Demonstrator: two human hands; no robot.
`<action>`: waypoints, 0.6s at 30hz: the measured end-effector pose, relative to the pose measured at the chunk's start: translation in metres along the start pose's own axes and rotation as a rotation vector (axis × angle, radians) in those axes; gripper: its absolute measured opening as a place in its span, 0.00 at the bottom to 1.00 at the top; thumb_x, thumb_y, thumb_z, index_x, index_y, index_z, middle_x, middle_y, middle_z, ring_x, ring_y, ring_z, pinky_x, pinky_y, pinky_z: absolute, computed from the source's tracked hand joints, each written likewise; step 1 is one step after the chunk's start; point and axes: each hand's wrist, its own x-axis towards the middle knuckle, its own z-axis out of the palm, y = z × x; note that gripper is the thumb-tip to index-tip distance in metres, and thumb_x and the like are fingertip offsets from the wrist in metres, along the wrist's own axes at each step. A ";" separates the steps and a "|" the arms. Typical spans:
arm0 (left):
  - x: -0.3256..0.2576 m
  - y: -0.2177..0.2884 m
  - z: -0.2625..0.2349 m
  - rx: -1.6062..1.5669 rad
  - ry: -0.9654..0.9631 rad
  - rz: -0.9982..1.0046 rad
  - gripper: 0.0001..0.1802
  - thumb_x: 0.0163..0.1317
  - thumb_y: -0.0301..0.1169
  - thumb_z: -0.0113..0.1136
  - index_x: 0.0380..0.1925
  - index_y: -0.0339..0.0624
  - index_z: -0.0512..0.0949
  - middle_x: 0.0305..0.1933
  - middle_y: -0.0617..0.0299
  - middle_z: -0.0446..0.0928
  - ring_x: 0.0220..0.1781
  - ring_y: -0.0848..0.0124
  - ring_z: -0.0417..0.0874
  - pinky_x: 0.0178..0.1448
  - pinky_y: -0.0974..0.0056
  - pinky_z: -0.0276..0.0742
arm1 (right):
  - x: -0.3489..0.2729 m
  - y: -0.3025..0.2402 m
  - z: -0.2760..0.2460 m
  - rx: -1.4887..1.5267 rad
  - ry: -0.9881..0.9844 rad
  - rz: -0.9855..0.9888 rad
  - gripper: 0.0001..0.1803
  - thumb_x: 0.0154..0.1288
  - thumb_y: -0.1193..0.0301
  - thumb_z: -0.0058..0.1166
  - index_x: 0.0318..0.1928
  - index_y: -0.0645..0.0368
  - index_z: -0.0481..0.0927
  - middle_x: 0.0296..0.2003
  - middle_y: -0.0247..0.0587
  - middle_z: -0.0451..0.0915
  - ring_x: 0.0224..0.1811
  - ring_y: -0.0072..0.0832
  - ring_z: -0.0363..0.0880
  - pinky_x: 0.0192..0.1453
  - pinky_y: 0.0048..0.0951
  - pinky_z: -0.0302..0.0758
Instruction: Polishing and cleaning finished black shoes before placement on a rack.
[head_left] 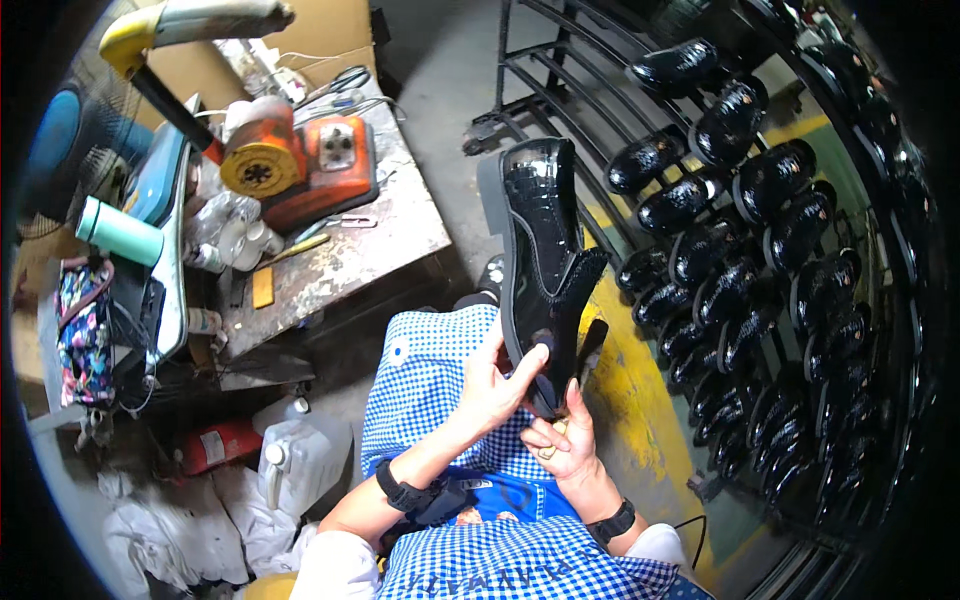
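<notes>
A glossy black shoe (537,225) is held up in front of my lap, its toe pointing away and its heel toward me. My left hand (497,385) grips it by the heel end, with the thumb on the upper's side. Close beside the heel, my right hand (562,440) is closed around the slim handle of what looks like a small brush (594,342). Its dark tip stands up just right of the shoe; whether it touches the shoe cannot be made out. A blue checked apron (425,350) covers my lap beneath.
On the right stands a black rack (545,75) carrying many glossy black shoes (790,180). To the left, a stained workbench (385,240) holds an orange machine (335,160), jars and tools. A green tumbler (120,231) lies nearby. Below are a white jug (300,460) and a red bottle (220,445).
</notes>
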 end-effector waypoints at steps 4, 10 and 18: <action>0.003 0.004 -0.003 -0.059 0.183 0.004 0.16 0.60 0.30 0.55 0.48 0.37 0.71 0.30 0.65 0.77 0.29 0.81 0.74 0.32 0.75 0.71 | 0.008 0.011 0.010 0.045 0.028 -0.035 0.26 0.64 0.52 0.43 0.46 0.65 0.72 0.37 0.51 0.78 0.06 0.12 0.53 0.19 0.16 0.56; 0.005 0.010 -0.030 -0.195 -0.139 -0.017 0.25 0.61 0.26 0.51 0.59 0.38 0.60 0.47 0.59 0.72 0.43 0.79 0.72 0.44 0.75 0.70 | 0.014 0.016 0.011 -0.048 0.087 -0.074 0.26 0.65 0.52 0.41 0.47 0.63 0.72 0.37 0.49 0.78 0.05 0.13 0.54 0.18 0.16 0.56; 0.000 0.022 -0.028 -0.324 0.129 -0.035 0.26 0.60 0.25 0.51 0.59 0.35 0.60 0.45 0.59 0.75 0.40 0.78 0.77 0.43 0.75 0.74 | 0.019 0.027 0.027 -0.089 0.055 -0.049 0.24 0.65 0.54 0.43 0.42 0.66 0.73 0.35 0.47 0.79 0.06 0.13 0.54 0.20 0.17 0.58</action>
